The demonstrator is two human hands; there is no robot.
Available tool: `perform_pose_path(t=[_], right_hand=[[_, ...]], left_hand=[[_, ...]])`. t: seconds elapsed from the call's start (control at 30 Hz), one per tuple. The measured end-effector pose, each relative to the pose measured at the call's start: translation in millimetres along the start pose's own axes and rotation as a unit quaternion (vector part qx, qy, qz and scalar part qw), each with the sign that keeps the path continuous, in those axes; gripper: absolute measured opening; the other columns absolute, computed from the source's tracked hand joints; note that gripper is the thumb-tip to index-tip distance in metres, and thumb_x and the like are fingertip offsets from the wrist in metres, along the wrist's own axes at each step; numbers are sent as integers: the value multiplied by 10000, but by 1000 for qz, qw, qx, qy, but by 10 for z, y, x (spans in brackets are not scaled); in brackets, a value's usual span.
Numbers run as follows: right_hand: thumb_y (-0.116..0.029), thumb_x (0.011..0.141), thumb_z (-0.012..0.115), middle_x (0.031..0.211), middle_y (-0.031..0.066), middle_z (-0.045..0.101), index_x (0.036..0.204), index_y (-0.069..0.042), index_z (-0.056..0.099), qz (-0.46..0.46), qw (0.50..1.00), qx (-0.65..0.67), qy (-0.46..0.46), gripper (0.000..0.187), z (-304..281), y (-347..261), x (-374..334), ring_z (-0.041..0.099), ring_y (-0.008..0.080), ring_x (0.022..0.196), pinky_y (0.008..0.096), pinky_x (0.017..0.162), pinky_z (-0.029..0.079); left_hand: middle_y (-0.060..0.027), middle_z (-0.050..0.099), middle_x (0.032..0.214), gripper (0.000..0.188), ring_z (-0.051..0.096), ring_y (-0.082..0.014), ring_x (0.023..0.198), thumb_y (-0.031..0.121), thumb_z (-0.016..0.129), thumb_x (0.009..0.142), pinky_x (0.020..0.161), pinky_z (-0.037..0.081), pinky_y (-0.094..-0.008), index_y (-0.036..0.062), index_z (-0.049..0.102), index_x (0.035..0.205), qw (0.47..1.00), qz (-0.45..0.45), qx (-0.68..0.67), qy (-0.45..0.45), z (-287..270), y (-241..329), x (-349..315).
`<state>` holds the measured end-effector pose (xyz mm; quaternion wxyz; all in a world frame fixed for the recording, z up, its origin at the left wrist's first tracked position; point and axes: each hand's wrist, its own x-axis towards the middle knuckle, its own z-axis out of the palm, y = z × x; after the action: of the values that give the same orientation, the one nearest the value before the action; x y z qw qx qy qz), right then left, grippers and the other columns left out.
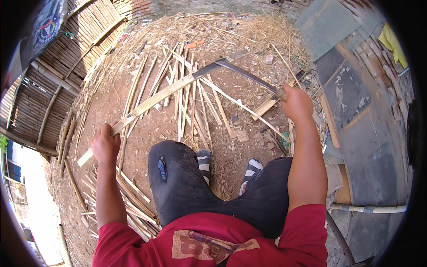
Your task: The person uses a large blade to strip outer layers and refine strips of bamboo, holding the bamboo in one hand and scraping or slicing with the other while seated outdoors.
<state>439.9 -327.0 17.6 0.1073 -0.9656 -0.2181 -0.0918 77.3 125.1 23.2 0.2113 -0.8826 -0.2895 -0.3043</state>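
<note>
My left hand [106, 144] is closed round the near end of a long, flat bamboo slat [164, 91], which slants up and away to the right. In my right hand [297, 103] is the handle of a long-bladed knife [247, 75] with a dark, narrow blade. The blade reaches left from my fist, and its tip end meets the slat near the far end. Along that far part the slat looks dark grey; whether this is shadow or its surface, I cannot tell. Thin split bamboo strips [181, 102] lie crossed on the ground beneath.
More strips [133, 211] are heaped by my left side. A thicker bamboo piece [265, 107] lies below my right hand. Dry straw [271, 33] covers the far ground. Dark boards [369, 147] stand on the right, a bamboo-slat wall [53, 95] on the left.
</note>
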Motion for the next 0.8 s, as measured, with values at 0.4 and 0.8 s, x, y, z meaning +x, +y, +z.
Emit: perform_pose_path(t=[0.4, 0.8], right_hand=[[-230, 867, 795, 1042, 164, 748, 1243, -101, 688, 83, 996, 22, -6, 411, 20, 79, 13, 719, 367, 997, 489, 841, 576], [-306, 880, 790, 983, 177, 740, 1245, -99, 691, -128, 980, 149, -40, 431, 262, -719, -92, 712, 381, 938, 494, 786, 561]], left_hand=[[-165, 687, 752, 159, 684, -390, 680, 230, 696, 875, 655, 541, -511, 94, 616, 855, 998, -31, -13, -52, -25, 9, -27], [-244, 716, 835, 497, 703, -440, 838, 516, 687, 916, 778, 547, -521, 20, 718, 923, 921, -65, -239, -300, -81, 1605, 582]])
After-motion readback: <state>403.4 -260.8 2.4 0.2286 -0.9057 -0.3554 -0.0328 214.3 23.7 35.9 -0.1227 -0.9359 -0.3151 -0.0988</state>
